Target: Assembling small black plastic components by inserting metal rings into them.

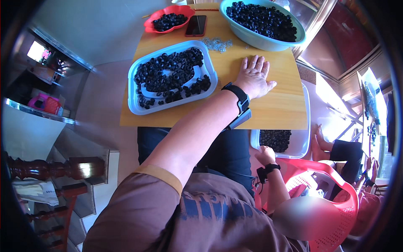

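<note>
My left hand (253, 77) lies flat, palm down and fingers spread, on the wooden table (273, 111); a black band is strapped on its wrist. Left of it sits a light-blue tray (132, 103) full of small black rings. A teal basin (260, 41) with more black rings stands just beyond the hand, and a small heap of metal rings (216, 43) lies between tray and basin. My right hand (265, 155) is low, below the table edge, fingers curled, next to a white bin (300, 145) of black pieces. Whether it holds anything is hidden.
A red dish (168, 19) of black rings and a dark phone (196, 25) lie at the table's far side. A red plastic chair (336, 185) stands at the lower right, with another person's legs (331, 147) beyond it. Wooden stair rails (50, 168) are on the left.
</note>
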Available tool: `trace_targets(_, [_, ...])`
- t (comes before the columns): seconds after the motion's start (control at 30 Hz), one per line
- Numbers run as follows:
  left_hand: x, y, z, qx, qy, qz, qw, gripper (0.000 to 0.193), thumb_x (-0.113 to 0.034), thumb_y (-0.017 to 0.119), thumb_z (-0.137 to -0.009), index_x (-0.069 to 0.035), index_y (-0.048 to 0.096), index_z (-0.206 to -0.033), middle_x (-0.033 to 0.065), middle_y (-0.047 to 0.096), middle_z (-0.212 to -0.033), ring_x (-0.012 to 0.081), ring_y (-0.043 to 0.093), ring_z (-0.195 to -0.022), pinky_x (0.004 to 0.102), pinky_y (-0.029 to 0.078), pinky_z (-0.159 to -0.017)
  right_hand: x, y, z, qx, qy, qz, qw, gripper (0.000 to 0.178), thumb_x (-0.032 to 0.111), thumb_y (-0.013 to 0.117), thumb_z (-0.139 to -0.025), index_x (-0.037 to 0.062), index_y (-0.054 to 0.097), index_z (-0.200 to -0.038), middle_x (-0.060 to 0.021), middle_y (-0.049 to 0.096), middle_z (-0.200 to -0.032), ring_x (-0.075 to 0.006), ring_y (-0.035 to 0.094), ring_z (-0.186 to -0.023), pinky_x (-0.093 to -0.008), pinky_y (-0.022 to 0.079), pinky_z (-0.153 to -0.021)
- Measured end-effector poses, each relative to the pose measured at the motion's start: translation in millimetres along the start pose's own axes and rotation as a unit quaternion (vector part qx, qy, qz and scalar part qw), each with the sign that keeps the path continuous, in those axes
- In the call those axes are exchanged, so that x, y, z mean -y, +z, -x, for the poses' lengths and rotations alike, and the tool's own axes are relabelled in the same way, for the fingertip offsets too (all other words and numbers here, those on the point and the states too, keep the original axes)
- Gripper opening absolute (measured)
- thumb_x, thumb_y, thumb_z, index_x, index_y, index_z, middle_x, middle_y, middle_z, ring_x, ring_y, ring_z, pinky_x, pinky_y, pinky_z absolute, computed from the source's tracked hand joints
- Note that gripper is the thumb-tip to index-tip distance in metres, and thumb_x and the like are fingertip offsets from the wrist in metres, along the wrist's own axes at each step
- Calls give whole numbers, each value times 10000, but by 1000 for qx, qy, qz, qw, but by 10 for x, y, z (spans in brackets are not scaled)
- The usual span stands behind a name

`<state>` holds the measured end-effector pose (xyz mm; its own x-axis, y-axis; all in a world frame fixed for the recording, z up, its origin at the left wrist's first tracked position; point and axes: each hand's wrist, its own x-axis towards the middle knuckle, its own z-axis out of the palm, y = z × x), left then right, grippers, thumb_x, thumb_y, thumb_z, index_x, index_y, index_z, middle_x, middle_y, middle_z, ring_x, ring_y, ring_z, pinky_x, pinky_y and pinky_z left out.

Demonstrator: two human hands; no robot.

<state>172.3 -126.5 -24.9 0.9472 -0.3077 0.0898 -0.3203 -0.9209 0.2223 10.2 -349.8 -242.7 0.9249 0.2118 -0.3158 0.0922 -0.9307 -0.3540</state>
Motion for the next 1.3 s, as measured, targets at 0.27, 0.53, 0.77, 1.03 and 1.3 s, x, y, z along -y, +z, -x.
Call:
trace_targets(0.27, [17,5,44,-9,11,2,1000,691,-504,312,-901,-40,221,-1406,147,160,-1476,284,91,-1377,464,35,-1101,198,120,82,25,-17,0,1000,304,266,553,-646,-5,628,-763,-203,634,-823,-343,605,-824,-408,480,-772])
trace_targets(0.53, [-9,-9,-21,18,-6,2,1000,737,-536,291,-897,-15,183,-1407,165,119,-1481,293,51,-1381,463,48,-1099,379,282,130,102,-92,-5,991,410,395,473,-813,31,660,-779,-211,637,-777,-351,630,-766,-432,495,-704])
trace_targets(0.77, [97,-18,56,-70,-102,31,992,786,-515,406,-864,53,216,-1373,212,171,-1454,313,111,-1366,472,68,-1097,274,115,143,195,8,-284,939,418,346,662,-761,-22,645,-957,-143,668,-821,-228,645,-821,-321,484,-766])
trace_targets(1.03, [-52,-293,1145,-123,94,85,984,706,-379,603,-784,74,373,-1275,257,301,-1364,375,281,-1282,475,229,-1047,1059,-1175,296,111,-113,-748,644,584,292,637,-775,20,449,-1256,-131,541,-1196,-244,509,-1110,-373,403,-930])
trace_targets(1.3, [269,-266,1932,-82,93,-55,991,616,-252,611,-768,-40,401,-1307,144,371,-1357,284,331,-1280,438,243,-1061,1347,-1460,121,-1,-66,-850,523,319,224,515,-906,45,490,-1169,-87,608,-1072,-204,598,-965,-359,478,-807])
